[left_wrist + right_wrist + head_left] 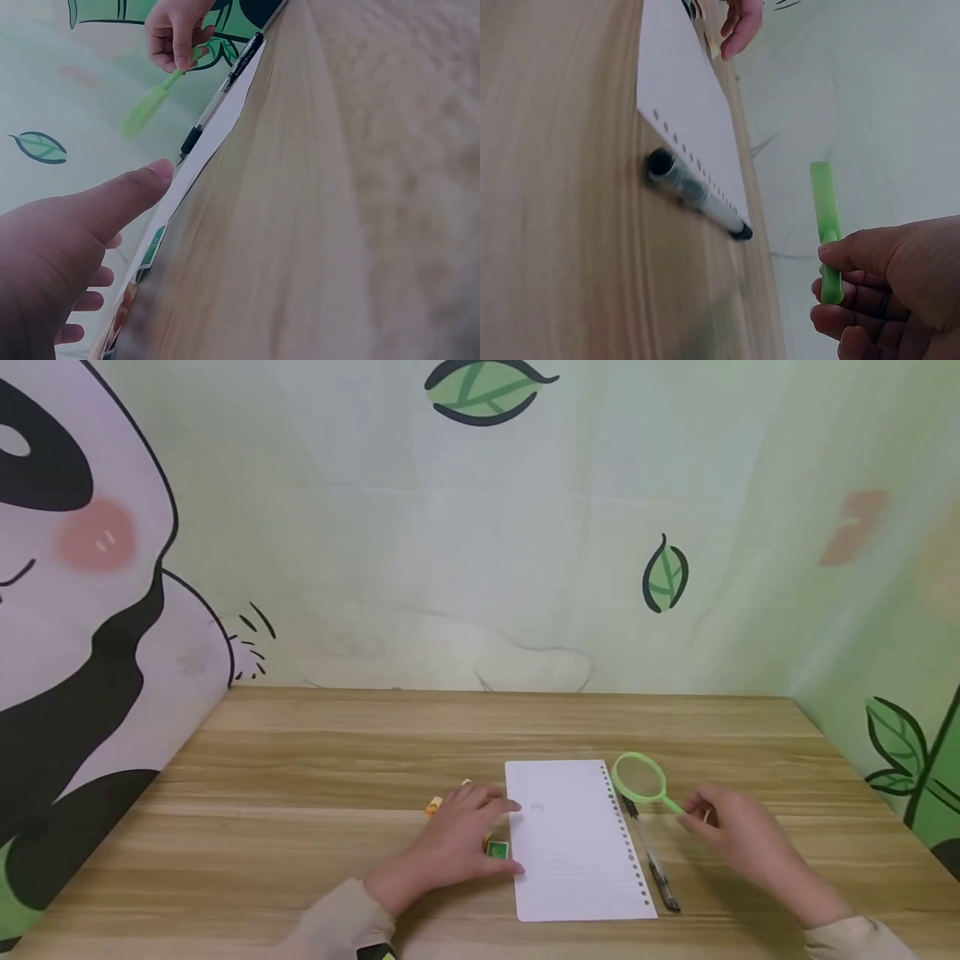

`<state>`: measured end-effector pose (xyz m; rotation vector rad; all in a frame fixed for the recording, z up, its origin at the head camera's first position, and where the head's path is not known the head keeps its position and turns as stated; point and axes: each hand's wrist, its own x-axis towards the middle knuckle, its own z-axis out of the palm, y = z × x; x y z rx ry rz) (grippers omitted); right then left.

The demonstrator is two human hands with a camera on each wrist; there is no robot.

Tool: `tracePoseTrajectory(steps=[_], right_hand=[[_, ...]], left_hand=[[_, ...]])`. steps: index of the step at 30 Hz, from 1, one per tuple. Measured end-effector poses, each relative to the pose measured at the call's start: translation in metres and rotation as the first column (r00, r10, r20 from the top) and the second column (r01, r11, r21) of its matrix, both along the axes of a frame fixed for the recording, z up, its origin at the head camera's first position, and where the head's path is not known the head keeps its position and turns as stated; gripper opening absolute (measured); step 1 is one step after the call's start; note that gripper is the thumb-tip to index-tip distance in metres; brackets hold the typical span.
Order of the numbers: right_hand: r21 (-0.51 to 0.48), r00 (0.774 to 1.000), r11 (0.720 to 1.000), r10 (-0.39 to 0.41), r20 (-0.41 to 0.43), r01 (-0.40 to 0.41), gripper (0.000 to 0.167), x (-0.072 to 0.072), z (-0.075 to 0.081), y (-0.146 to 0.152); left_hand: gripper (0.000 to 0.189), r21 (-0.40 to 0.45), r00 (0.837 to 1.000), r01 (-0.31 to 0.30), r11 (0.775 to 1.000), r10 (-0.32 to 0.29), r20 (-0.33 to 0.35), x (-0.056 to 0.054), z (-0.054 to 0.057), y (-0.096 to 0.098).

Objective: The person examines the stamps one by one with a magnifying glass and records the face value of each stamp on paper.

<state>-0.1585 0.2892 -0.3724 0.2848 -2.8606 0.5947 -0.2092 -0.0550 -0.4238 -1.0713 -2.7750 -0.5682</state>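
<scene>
My right hand [738,835] pinches the handle of a green magnifying glass [665,800] between thumb and fingers. In the right wrist view the magnifying glass [826,217] is seen edge-on, raised off the table. A sheet of white lined, hole-punched paper [573,852] lies flat, with small faint writing near its upper left. My left hand [457,835] is at the paper's left edge, thumb and fingers spread; whether it touches the sheet I cannot tell. Beneath and beside that hand are a small green square piece [497,850] and an orange piece [433,806], partly hidden.
A clear pen with black ends [654,860] lies along the paper's punched right edge. The wooden table [322,752] meets a wall [360,527] printed with a panda and leaves at its back and sides.
</scene>
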Motion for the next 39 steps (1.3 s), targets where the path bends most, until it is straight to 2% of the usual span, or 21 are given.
tracePoseTrajectory(steps=[8, 14, 21, 32, 39], right_hand=[[0.009, 0.999, 0.999, -0.038, 0.019, 0.038, 0.010, 0.000, -0.013, 0.021], [0.031, 0.995, 0.997, -0.074, 0.065, 0.073, 0.010, -0.001, -0.021, 0.035], [0.059, 0.988, 0.993, -0.112, 0.106, 0.106, 0.009, -0.002, -0.023, 0.043], [0.084, 0.983, 0.990, -0.128, 0.129, 0.118, 0.011, -0.002, -0.029, 0.049], [0.091, 0.972, 0.987, -0.147, 0.184, 0.133, 0.011, -0.007, -0.028, 0.052]], left_hand=[[0.072, -0.024, 1.000, -0.004, 1.000, 0.004, 0.000, -0.005, -0.005, 0.006], [0.070, -0.030, 1.000, -0.011, 0.999, 0.011, 0.005, -0.005, -0.006, 0.006], [0.066, -0.023, 1.000, -0.007, 1.000, 0.007, -0.008, -0.005, -0.008, 0.005], [0.066, -0.026, 1.000, -0.006, 1.000, 0.006, -0.013, -0.005, -0.009, 0.005], [0.065, -0.014, 1.000, 0.007, 1.000, -0.007, -0.027, -0.004, -0.009, 0.003]])
